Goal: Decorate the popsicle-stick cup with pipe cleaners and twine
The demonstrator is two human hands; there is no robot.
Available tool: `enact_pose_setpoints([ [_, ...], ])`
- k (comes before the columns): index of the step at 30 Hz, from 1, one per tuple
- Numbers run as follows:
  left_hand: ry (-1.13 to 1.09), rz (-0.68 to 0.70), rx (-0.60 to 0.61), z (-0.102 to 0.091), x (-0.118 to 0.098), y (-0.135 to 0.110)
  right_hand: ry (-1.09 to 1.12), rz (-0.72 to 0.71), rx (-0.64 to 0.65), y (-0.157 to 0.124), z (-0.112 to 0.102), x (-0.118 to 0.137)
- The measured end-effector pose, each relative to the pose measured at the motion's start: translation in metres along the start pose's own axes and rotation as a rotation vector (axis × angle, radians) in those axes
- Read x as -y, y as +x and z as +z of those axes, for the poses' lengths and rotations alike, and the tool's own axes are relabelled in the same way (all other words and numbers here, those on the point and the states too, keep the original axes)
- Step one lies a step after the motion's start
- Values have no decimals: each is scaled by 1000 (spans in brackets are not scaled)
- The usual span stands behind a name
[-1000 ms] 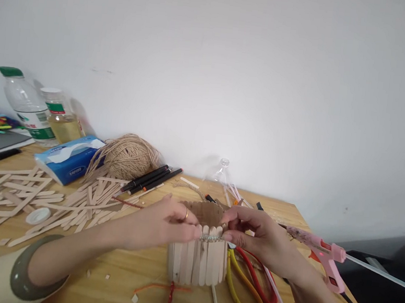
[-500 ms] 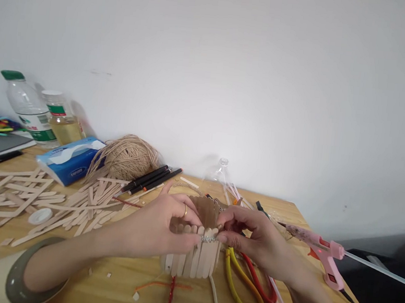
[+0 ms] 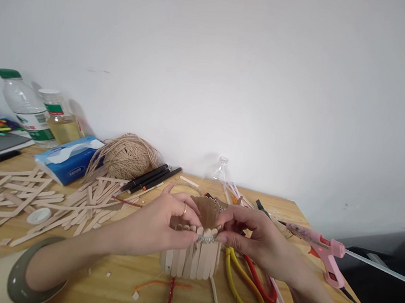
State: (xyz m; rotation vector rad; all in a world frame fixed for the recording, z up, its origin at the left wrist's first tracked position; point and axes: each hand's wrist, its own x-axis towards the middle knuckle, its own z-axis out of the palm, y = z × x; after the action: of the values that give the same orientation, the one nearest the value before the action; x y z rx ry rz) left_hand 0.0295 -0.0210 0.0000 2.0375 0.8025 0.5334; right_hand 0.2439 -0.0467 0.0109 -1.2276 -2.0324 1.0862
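Observation:
A small round basket of upright wooden craft sticks (image 3: 196, 259) stands at the front middle of the table. Across its near side, just below the stick tips, runs a silvery beaded trim (image 3: 206, 239). My left hand (image 3: 169, 223) pinches the rim at the left end of that trim, thumb outside and fingers inside. From the right, my right hand (image 3: 248, 231) pinches the rim at the trim's other end. Both hands are closed on the edge. The fingertips inside the basket are partly hidden.
Loose craft sticks (image 3: 84, 202) cover the left, before a blue tissue pack (image 3: 73, 162) and a twine ball (image 3: 126, 155). Yellow-handled scissors (image 3: 245, 291) lie by my right hand. A pink glue gun (image 3: 322, 248) rests at the right edge. Black markers (image 3: 152, 177) lie behind.
Both hands keep their pinch on the basket rim with hardly any movement. The view has shifted very slightly.

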Motion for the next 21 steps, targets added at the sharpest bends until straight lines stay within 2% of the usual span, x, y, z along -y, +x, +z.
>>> enact_pose_setpoints([
  [3,43,-1,24,-3,-1,-1,-16,-5,1,1,0,0],
  [6,184,17,55,-4,-6,-4,-69,-9,5,2,2,-1],
  [9,367,50,-35,5,-10,-7,-142,-17,-2,4,8,-1],
  [12,457,40,-141,17,-6,-5,-247,-59,-27,5,16,0],
  [14,442,26,-169,21,0,-1,-336,-102,-58,4,21,1],
  [17,329,-41,-188,17,7,4,-500,-183,-115,0,24,1],
  [21,166,-109,-197,2,11,7,-649,-211,-318,-8,15,0],
])
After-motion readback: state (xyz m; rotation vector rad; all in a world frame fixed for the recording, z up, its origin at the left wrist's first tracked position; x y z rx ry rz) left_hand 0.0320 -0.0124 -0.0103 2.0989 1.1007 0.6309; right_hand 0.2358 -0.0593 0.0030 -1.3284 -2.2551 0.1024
